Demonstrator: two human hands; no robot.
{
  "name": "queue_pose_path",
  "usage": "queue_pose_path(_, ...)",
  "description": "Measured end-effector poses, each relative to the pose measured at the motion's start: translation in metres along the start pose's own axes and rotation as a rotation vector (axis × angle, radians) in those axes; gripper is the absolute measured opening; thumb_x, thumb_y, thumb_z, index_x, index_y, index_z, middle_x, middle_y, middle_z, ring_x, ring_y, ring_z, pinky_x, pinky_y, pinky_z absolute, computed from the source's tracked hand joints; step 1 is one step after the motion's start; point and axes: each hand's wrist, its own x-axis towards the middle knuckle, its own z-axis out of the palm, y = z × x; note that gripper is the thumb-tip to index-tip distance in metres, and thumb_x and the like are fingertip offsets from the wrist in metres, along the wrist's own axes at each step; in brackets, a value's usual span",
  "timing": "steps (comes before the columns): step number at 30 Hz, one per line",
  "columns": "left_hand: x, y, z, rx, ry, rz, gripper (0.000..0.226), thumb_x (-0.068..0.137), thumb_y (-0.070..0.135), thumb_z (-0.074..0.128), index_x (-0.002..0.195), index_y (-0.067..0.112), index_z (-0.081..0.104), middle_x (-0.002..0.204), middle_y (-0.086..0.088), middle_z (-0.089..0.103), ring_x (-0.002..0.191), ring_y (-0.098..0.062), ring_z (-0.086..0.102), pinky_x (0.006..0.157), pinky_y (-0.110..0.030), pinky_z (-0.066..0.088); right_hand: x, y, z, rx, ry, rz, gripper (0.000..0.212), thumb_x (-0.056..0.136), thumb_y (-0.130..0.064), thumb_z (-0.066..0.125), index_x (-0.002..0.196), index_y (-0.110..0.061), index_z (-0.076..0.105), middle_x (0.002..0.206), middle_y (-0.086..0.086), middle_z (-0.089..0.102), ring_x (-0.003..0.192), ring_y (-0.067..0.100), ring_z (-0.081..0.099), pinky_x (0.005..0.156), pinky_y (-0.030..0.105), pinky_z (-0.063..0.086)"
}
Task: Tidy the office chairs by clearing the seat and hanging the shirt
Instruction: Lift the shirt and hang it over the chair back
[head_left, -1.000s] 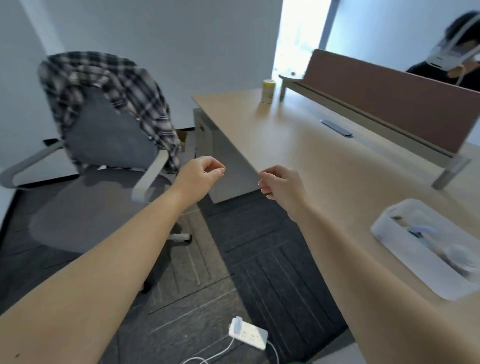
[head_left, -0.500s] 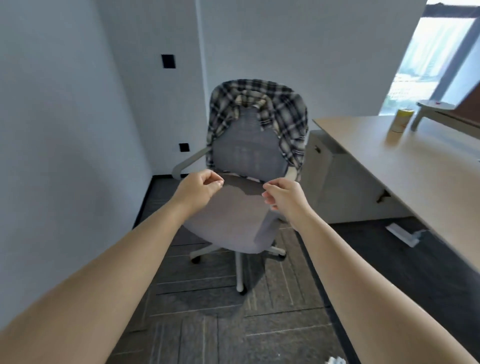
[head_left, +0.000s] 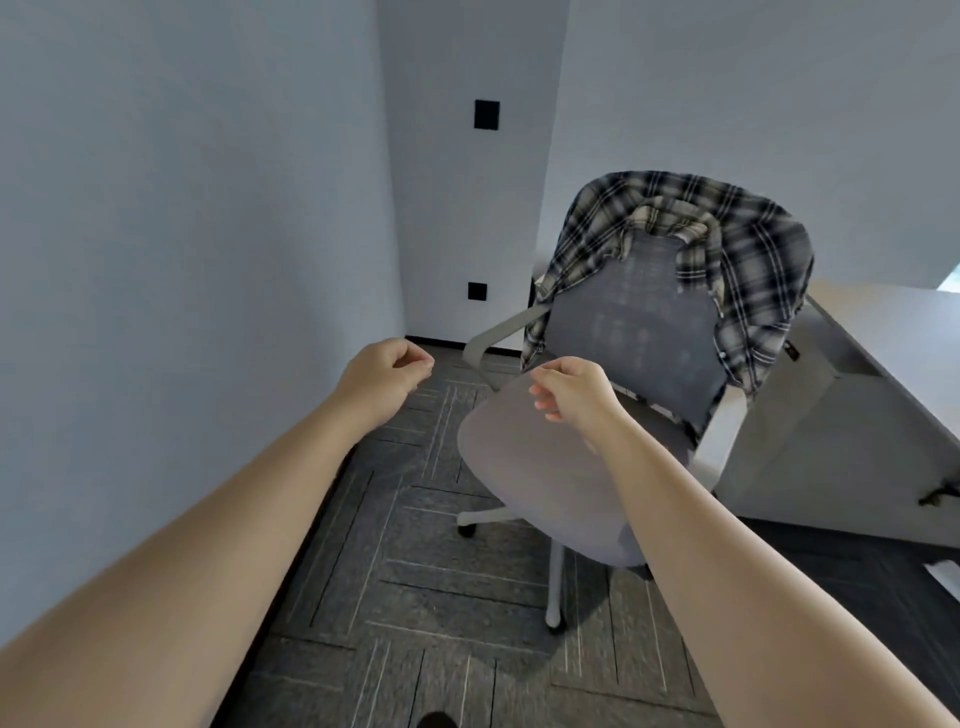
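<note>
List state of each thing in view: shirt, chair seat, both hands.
plaid shirt: draped over the chair's backrest, collar at the top.
chair seat: bare, nothing lying on it.
left hand: raised, fingers loosely curled, holding nothing.
right hand: raised over the seat, fingers loosely curled, holding nothing.
desk: beside the chair, only its corner shows.

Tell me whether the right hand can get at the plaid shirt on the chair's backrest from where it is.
Probably yes. The right hand hangs over the seat, holding nothing, and only bare seat and open air lie between it and the plaid shirt draped over the backrest.
</note>
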Motion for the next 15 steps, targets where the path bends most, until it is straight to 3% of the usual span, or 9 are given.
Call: queue_pose_path(15,0.239,-0.013,0.027,0.015,-0.087,-0.02,0.022,0.09,0.018,0.049,0.07,0.027,0.052,0.079,0.008,0.056,0.07,-0.005,0.05,0.066,-0.019,0.039,0.237,-0.017,-0.006,0.07,0.107,0.111,0.021,0.091,-0.013,0.047,0.071,-0.016,0.053,0.068,-0.002,0.055,0.058,0.01,0.048,0.053,0.018,0.042)
